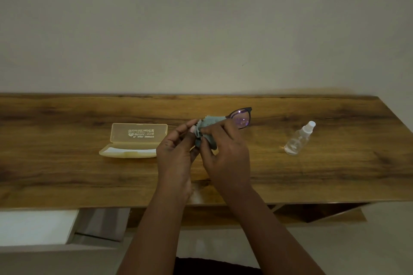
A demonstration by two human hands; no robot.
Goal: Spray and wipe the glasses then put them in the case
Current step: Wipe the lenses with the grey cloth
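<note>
Both hands are up over the middle of the wooden table (67, 174), working close together. The left hand (176, 152) has its fingers curled, the thumb and fingertips pinching a bunched grey-blue cloth (207, 127) from the left side. The right hand (225, 152) meets it from the other side, fingers bent and closed on the same cloth, with part of the fabric hanging down between the two palms. The glasses (241, 118) stick out just past the right hand's fingertips, up and to the right: one dark-rimmed lens is in plain sight, catching a purplish glint, while the other lens is buried in the cloth between the pinching fingers, so I cannot tell exactly which hand grips the frame itself. They are held off the table, tilted. To the left of the left hand's knuckles, partly hidden behind them at its right end, lies the translucent yellow case (131, 140), lid swung open and leaning back with printed lettering on it. Well out to the right of the right hand stands a small clear spray bottle (298, 139) with a white nozzle, leaning in this wide view, apart from everything else.
</note>
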